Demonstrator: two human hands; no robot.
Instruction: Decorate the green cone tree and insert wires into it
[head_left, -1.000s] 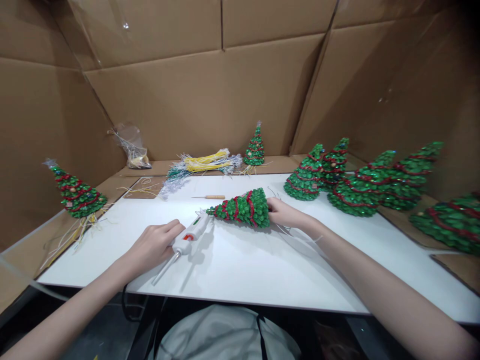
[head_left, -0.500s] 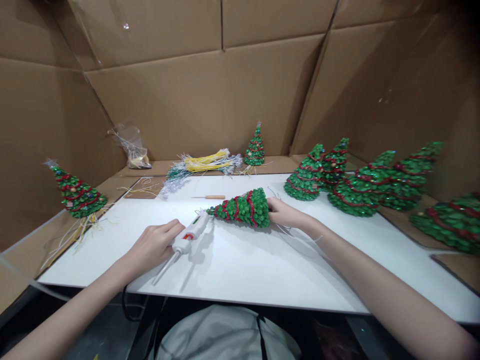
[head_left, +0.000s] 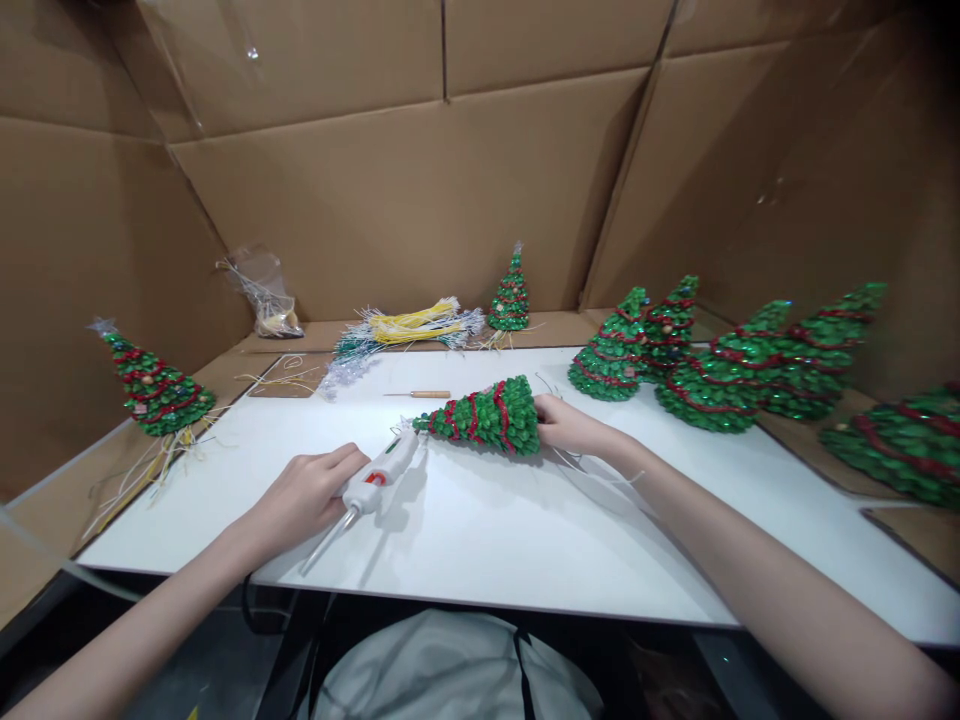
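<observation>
My left hand point(head_left: 319, 490) is closed around a white glue gun point(head_left: 375, 480), its nozzle end up against the tip of a small decorated Christmas tree point(head_left: 484, 418). The tree lies on its side, green with red garland, its tip toward the left. At its base my right hand point(head_left: 564, 424) grips it, the fingertips partly hidden inside the bottom. Thin white wires point(head_left: 600, 470) trail from the base past my right wrist. A silvery star point(head_left: 403, 428) shows faintly at the tip, partly behind the nozzle; whether the nozzle touches it I cannot tell.
Several more trees stand on the right, among them a front one point(head_left: 709, 385). Single trees are at the left point(head_left: 154, 385) and the back point(head_left: 510, 295). An awl point(head_left: 420, 394), bundled wires point(head_left: 416, 325) and a plastic bag point(head_left: 266, 300) lie behind. Cardboard walls point(head_left: 375, 200) enclose the white table point(head_left: 480, 550).
The glue gun has tilted very slightly at the tree's tip, with a small shift of my left hand. My right hand and the tree stay practically where they were.
</observation>
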